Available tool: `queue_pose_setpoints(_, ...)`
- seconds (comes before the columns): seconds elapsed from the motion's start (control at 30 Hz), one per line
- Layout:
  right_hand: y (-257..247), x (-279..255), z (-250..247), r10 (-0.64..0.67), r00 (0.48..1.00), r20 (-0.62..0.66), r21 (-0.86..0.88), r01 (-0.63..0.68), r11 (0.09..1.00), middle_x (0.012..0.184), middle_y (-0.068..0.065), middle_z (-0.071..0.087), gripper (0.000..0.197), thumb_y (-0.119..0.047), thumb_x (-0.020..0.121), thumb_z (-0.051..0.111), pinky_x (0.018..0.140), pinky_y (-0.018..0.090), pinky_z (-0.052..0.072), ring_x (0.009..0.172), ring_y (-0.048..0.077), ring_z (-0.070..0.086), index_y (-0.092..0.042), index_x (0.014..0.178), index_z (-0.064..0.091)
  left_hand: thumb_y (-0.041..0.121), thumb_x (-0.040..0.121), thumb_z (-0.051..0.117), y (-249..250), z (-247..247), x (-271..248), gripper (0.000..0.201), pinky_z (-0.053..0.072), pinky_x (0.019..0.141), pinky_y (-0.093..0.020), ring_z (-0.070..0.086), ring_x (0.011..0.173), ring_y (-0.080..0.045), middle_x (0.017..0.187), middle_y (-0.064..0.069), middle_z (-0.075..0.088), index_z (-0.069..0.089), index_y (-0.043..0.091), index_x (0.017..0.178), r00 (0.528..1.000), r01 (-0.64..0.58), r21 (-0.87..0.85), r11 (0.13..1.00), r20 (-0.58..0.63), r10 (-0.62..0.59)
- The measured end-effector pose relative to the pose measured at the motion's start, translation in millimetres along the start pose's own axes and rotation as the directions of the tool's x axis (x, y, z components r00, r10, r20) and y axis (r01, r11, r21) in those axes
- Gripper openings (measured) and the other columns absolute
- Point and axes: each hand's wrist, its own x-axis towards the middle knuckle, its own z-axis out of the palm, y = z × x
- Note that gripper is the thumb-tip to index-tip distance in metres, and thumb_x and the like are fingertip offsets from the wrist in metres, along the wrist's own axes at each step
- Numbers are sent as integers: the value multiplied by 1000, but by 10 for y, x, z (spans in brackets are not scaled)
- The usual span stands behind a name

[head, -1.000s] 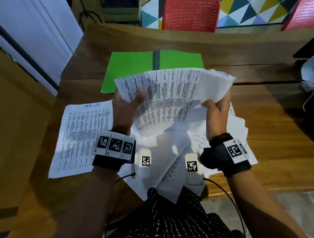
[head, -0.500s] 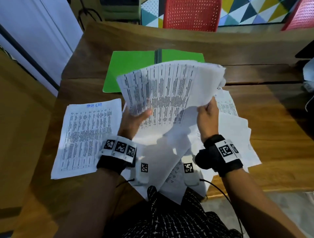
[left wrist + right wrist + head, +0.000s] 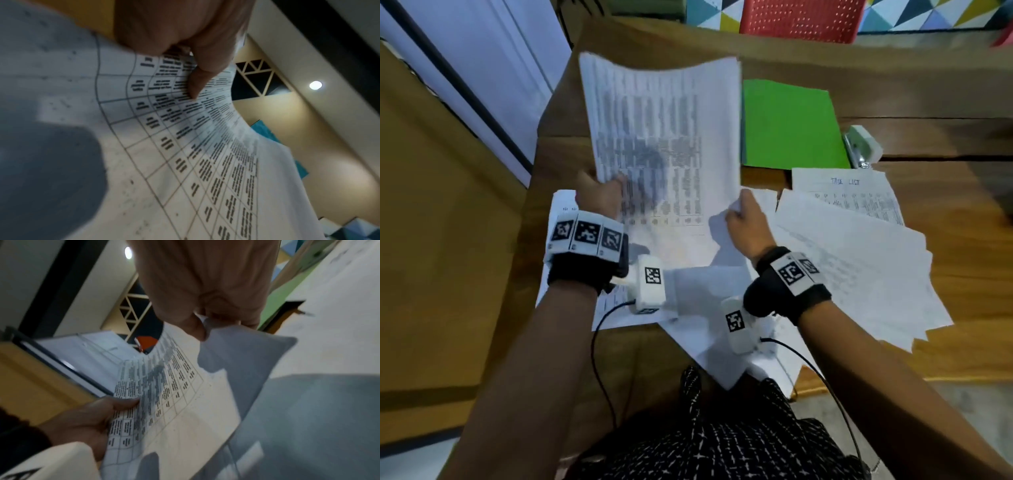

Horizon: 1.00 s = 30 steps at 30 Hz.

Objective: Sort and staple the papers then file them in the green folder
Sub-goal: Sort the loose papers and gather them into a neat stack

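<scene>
Green folder [image 3: 791, 123], stapler [image 3: 861, 144] perhaps, head-view only

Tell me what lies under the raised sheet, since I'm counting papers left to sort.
Under the raised sheet lie loose white papers on the table. How many is unclear: the sheet and both wrists cover that stack.

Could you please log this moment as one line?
left hand: holds sheet | right hand: pinches same sheet | folder: empty | stapler: untouched

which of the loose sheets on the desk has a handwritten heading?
The white printed sheet lying just below the green folder, right of both hands: blue handwritten heading across its top. The fanned white sheets overlapping its lower edge show no such heading.
</scene>
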Motion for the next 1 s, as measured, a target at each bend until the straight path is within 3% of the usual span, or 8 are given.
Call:
queue_pose_setpoints(0.1, -24, -36, 383, 110, 971, 214, -164, -76, 984, 110, 22, 55, 11, -8, 94, 38, 79, 30, 34, 107, 34, 48, -7, 93, 49, 11, 90, 54, -329, -256, 186, 24, 37, 74, -26, 52, 75, -24, 105, -16, 59, 49, 7, 112, 995, 97, 92, 991, -28, -95)
queue_pose_setpoints(0.23, 97, -91, 792, 225, 923, 312, -282, -137, 950, 74, 7, 41, 37, -12, 89, 48, 59, 21, 16, 86, 25, 40, -21, 61, 26, 18, 89, 55, -732, -533, 330, 34, 44, 71, -36, 60, 106, -39, 117, -24, 61, 51, 2, 119, 983, 185, 248, 951, -57, -176)
queue_pose_setpoints(0.33, 128, -142, 939, 290, 902, 319, -331, -180, 926, 103, 21, 53, 8, -7, 86, 50, 67, 27, 30, 101, 31, 50, -15, 87, 49, 16, 91, 51, -919, -638, 344, 39, 48, 87, -45, 56, 111, -42, 127, -29, 55, 50, 0, 126, 975, 220, 363, 905, -48, -218)
queue_pose_setpoints(0.43, 128, -175, 1032, 320, 911, 259, -385, -207, 899, 135, 23, 43, 52, -4, 84, 50, 99, 35, 39, 124, 36, 44, 0, 133, 34, 20, 82, 52, -1096, -672, 369, 42, 47, 97, -49, 53, 115, -42, 128, -23, 55, 55, 6, 122, 966, 254, 438, 862, -81, -244)
queue_pose_setpoints(0.73, 197, -170, 1035, 280, 929, 242, -442, -152, 884, 134, 24, 38, 46, -14, 87, 45, 105, 38, 32, 125, 39, 36, -4, 132, 40, 17, 90, 52, -1125, -532, 214, 50, 28, 108, -46, 26, 133, -37, 144, -20, 25, 35, 2, 134, 942, 330, 561, 759, -151, -298)
queue_pose_setpoints(0.87, 354, -191, 516, 311, 946, -91, -260, -324, 910, 134, 22, 42, 45, -16, 87, 50, 104, 38, 34, 124, 38, 40, -7, 132, 45, 16, 89, 56, -884, -315, 121, 57, 32, 109, -45, 30, 134, -34, 145, -19, 28, 34, 7, 140, 997, 76, 599, 797, -24, -78)
queue_pose_setpoints(0.93, 466, -261, 231, 392, 871, -297, -147, -448, 882, 136, 22, 40, 44, -17, 88, 51, 104, 39, 34, 125, 37, 39, -6, 131, 46, 12, 90, 53, -796, -97, 17, 43, 35, 107, -44, 37, 130, -31, 140, -17, 39, 47, 7, 132, 980, -166, 574, 802, 184, 71)
queue_pose_setpoints(1.0, 579, -353, 11, 509, 748, -427, -45, -580, 814, 140, 23, 35, 48, -18, 88, 51, 103, 39, 32, 128, 38, 35, -5, 133, 41, 8, 90, 49, -741, 127, -167, 35, 37, 107, -41, 44, 127, -30, 134, -16, 47, 55, 6, 125, 885, -405, 506, 762, 424, 189)
